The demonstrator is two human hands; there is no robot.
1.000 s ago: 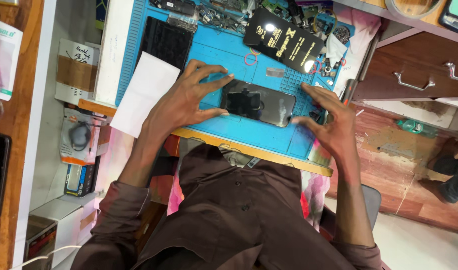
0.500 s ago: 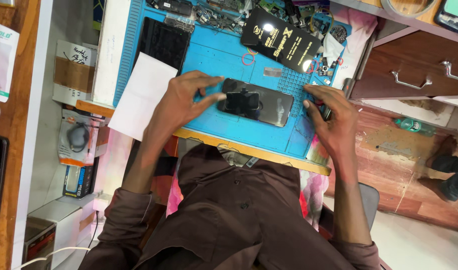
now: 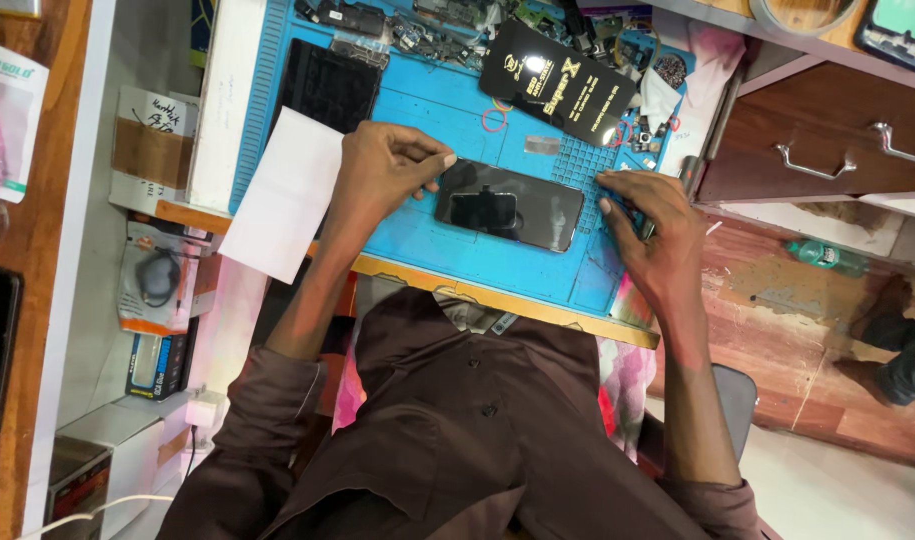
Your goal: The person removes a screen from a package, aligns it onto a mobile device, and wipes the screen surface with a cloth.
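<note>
Looking down at the middle of the frame, I see the dark, glossy rectangular smartphone [image 3: 509,206] lying flat on the blue silicone work mat [image 3: 447,250] that covers the surface. Its long axis runs left to right across the picture, dipping slightly toward the right, so one short end points at each of my hands.

My left hand [image 3: 382,170] sits at the phone's left end, just left of center in the frame. Its fingers are curled together rather than spread, with the thumb and forefinger [image 3: 439,160] closed toward each other at the phone's upper left corner; whether they pinch something thin there or only touch the edge, I cannot tell. My right hand [image 3: 649,215] rests just beyond the phone's right end, fingers loosely spread and pressed onto the mat, apart from the phone by a narrow strip of blue. It holds nothing that I can see.

So the phone lies between my two hands, and the left one is nearer: it meets the corner, while the right stays beside it.

A white sheet of paper [image 3: 282,195] lies to the left of my left hand, overhanging the mat's edge. A black rectangular packet with gold print [image 3: 557,85] lies above the phone, toward the upper middle of the frame, well apart from both hands.
</note>
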